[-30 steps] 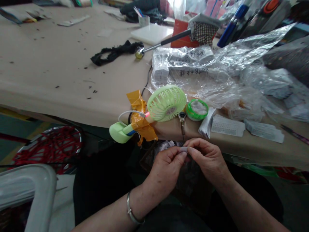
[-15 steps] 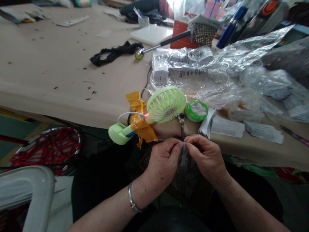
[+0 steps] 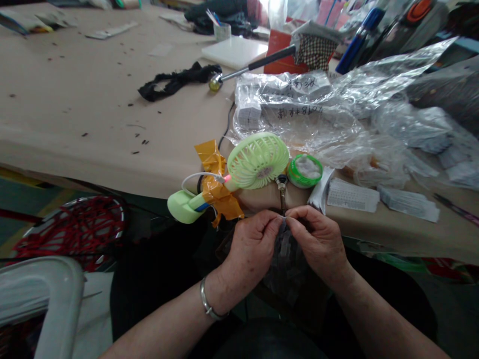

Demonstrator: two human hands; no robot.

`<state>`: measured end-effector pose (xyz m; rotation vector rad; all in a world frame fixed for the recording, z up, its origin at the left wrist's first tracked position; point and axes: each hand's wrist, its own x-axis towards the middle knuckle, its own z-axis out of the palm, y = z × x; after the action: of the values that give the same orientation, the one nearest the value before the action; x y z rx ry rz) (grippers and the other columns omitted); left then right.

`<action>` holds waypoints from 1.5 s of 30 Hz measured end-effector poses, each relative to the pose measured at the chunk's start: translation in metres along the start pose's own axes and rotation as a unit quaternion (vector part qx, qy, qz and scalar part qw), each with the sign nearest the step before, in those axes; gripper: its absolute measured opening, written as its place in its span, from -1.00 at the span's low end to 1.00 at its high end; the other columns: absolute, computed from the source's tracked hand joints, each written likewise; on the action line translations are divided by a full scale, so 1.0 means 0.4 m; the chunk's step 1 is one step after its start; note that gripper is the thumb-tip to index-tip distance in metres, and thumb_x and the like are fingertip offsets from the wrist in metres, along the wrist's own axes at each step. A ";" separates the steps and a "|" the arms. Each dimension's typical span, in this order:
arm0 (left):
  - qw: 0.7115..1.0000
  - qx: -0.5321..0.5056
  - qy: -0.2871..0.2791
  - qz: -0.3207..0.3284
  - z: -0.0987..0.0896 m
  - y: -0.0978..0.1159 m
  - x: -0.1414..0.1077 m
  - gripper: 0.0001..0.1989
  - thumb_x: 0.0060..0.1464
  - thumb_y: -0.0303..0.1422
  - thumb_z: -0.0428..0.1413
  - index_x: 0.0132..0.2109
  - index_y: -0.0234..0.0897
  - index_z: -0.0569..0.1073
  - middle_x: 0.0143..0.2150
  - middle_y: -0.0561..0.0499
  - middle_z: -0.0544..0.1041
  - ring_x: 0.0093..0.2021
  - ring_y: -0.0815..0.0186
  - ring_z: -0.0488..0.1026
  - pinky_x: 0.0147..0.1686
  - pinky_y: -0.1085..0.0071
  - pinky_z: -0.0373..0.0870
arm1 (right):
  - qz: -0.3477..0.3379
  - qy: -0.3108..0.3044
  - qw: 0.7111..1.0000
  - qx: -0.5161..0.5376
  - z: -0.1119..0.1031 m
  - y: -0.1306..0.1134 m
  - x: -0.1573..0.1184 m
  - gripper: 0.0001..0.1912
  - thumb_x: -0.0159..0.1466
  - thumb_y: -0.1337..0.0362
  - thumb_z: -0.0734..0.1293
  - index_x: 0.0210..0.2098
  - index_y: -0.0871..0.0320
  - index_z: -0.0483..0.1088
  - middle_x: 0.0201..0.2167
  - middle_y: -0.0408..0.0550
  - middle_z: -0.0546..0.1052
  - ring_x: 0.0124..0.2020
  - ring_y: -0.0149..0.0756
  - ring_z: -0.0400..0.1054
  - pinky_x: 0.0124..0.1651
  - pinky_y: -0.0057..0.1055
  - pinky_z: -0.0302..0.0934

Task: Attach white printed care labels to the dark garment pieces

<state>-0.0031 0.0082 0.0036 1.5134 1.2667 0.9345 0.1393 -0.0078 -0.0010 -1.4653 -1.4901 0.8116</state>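
Note:
Fingers pinched, my left hand (image 3: 254,247) meets my right hand (image 3: 318,242) just below the table edge. A small whitish piece (image 3: 284,218) shows between the two thumbs; it looks like a paper label, mostly hidden by the fingertips. Directly above the fingertips, a thin metal rod (image 3: 283,197) with a dark knob juts over the edge. Beneath the hands hang many pale strips (image 3: 286,269) in a dim heap. Left of the rod, a light-green hand fan (image 3: 258,160) is fixed with brown tape (image 3: 215,192). A green round tub (image 3: 305,170) with white filling stands right of the rod.
Stacks of printed paper labels (image 3: 353,195) lie along the front edge at right. Behind them spread clear plastic bags (image 3: 299,117) with white bundles. A metal rod with a dark handle (image 3: 258,66) and a black cloth strip (image 3: 175,84) lie farther back. A white chair (image 3: 56,279) stands at left.
Both hands have shifted very slightly, and the thumbs are closer together. Less of the whitish piece shows between them. The things on the table have not moved.

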 end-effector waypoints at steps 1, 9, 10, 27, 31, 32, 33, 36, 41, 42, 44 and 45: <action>1.000 0.005 0.000 0.002 0.001 -0.002 0.001 -0.83 0.12 -0.39 0.05 -0.36 -0.27 0.52 -0.52 0.11 0.49 -0.51 0.42 0.36 -0.48 0.55 0.24 | -0.003 0.003 1.000 -0.003 0.001 0.001 0.001 -0.91 0.24 0.32 0.28 -0.39 0.14 0.41 -0.47 -0.18 0.46 -0.44 -0.42 0.32 -0.34 -0.51 0.20; 0.999 -0.001 0.017 0.028 0.006 -0.004 0.000 -0.82 0.13 -0.43 0.04 -0.37 -0.30 0.51 -0.53 0.12 0.47 -0.51 0.45 0.34 -0.49 0.57 0.23 | -0.023 0.017 1.000 0.010 0.004 0.008 -0.008 -0.93 0.25 0.33 0.30 -0.36 0.13 0.43 -0.47 -0.21 0.48 -0.43 -0.44 0.35 -0.34 -0.54 0.23; 0.999 -0.002 0.013 0.029 0.005 -0.003 -0.004 -0.83 0.13 -0.43 0.04 -0.37 -0.30 0.51 -0.52 0.12 0.47 -0.51 0.45 0.35 -0.48 0.57 0.24 | -0.024 0.015 1.000 0.013 0.001 0.009 -0.015 -0.94 0.25 0.33 0.31 -0.32 0.12 0.44 -0.43 -0.20 0.51 -0.40 -0.43 0.38 -0.32 -0.54 0.25; 0.996 0.005 -0.057 -0.062 0.038 -0.086 -0.038 -0.83 0.08 -0.39 0.08 -0.23 -0.25 0.57 -0.27 -0.04 0.62 -0.23 0.23 0.52 -0.19 0.38 0.35 | -0.277 0.108 0.857 -0.421 -0.151 0.109 -0.012 -0.72 0.22 0.39 0.36 -0.05 0.22 0.41 -0.09 0.09 0.52 0.00 -0.01 0.31 0.07 -0.02 0.19; 0.994 -0.042 -0.084 -0.062 0.060 -0.065 -0.038 -0.84 0.08 -0.41 0.07 -0.29 -0.25 0.56 -0.35 0.00 0.59 -0.29 0.27 0.49 -0.24 0.41 0.33 | -0.300 0.133 0.866 -0.378 -0.157 0.112 -0.010 -0.80 0.21 0.43 0.37 -0.16 0.15 0.46 -0.17 0.00 0.57 -0.06 -0.09 0.36 0.02 -0.08 0.21; 0.992 -0.056 -0.092 -0.065 0.066 -0.054 -0.036 -0.85 0.07 -0.42 0.07 -0.31 -0.25 0.56 -0.37 0.01 0.58 -0.31 0.28 0.48 -0.25 0.42 0.33 | -0.306 0.134 0.870 -0.363 -0.162 0.108 -0.010 -0.82 0.21 0.44 0.37 -0.19 0.14 0.46 -0.20 -0.01 0.57 -0.07 -0.10 0.36 0.02 -0.09 0.22; 0.989 -0.072 -0.101 -0.075 0.074 -0.042 -0.033 -0.85 0.06 -0.43 0.08 -0.34 -0.27 0.56 -0.39 0.00 0.57 -0.32 0.29 0.47 -0.26 0.42 0.32 | -0.309 0.133 0.875 -0.348 -0.167 0.103 -0.012 -0.83 0.21 0.45 0.36 -0.21 0.14 0.46 -0.21 -0.01 0.58 -0.07 -0.11 0.37 0.01 -0.09 0.22; 0.955 -0.197 -0.139 -0.170 0.099 -0.001 -0.023 -0.84 0.07 -0.37 0.10 -0.37 -0.32 0.54 -0.42 -0.03 0.55 -0.35 0.29 0.45 -0.30 0.41 0.33 | -0.312 0.119 0.890 -0.311 -0.176 0.082 -0.034 -0.85 0.21 0.47 0.35 -0.23 0.16 0.46 -0.22 0.01 0.57 -0.07 -0.10 0.36 0.00 -0.06 0.21; 0.800 -0.496 -0.184 -0.283 0.149 0.047 -0.010 -0.72 0.12 -0.19 0.09 -0.26 -0.36 0.50 -0.38 -0.03 0.51 -0.41 0.39 0.44 -0.37 0.47 0.36 | -0.329 0.041 0.904 -0.270 -0.164 0.051 -0.111 -0.87 0.20 0.50 0.32 -0.26 0.21 0.44 -0.19 0.04 0.54 -0.02 -0.06 0.31 0.02 -0.01 0.18; 0.790 -0.513 -0.174 -0.287 0.159 0.051 -0.007 -0.74 0.10 -0.22 0.12 -0.28 -0.38 0.50 -0.39 -0.02 0.50 -0.44 0.43 0.42 -0.41 0.51 0.35 | -0.331 0.028 0.904 -0.267 -0.161 0.049 -0.123 -0.86 0.20 0.50 0.31 -0.26 0.22 0.43 -0.19 0.03 0.54 -0.02 -0.07 0.31 0.03 -0.02 0.18; 0.788 -0.518 -0.148 -0.297 0.174 0.056 -0.002 -0.82 0.06 -0.32 0.18 -0.33 -0.41 0.49 -0.43 0.00 0.48 -0.48 0.48 0.39 -0.47 0.59 0.30 | -0.332 0.012 0.905 -0.265 -0.163 0.050 -0.134 -0.84 0.20 0.51 0.29 -0.25 0.21 0.42 -0.19 0.00 0.54 -0.02 -0.09 0.31 0.04 -0.05 0.18; 0.792 -0.511 -0.139 -0.302 0.179 0.056 0.000 -0.85 0.04 -0.37 0.19 -0.34 -0.42 0.49 -0.43 0.01 0.48 -0.49 0.49 0.38 -0.49 0.60 0.30 | -0.331 0.009 0.905 -0.266 -0.168 0.052 -0.131 -0.83 0.21 0.51 0.29 -0.23 0.20 0.42 -0.18 0.00 0.53 -0.02 -0.10 0.31 0.05 -0.06 0.18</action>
<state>0.0709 -0.0053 0.0045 0.3126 0.7025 0.7105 0.2053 -0.0657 0.0006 -1.1744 -2.1226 -0.0345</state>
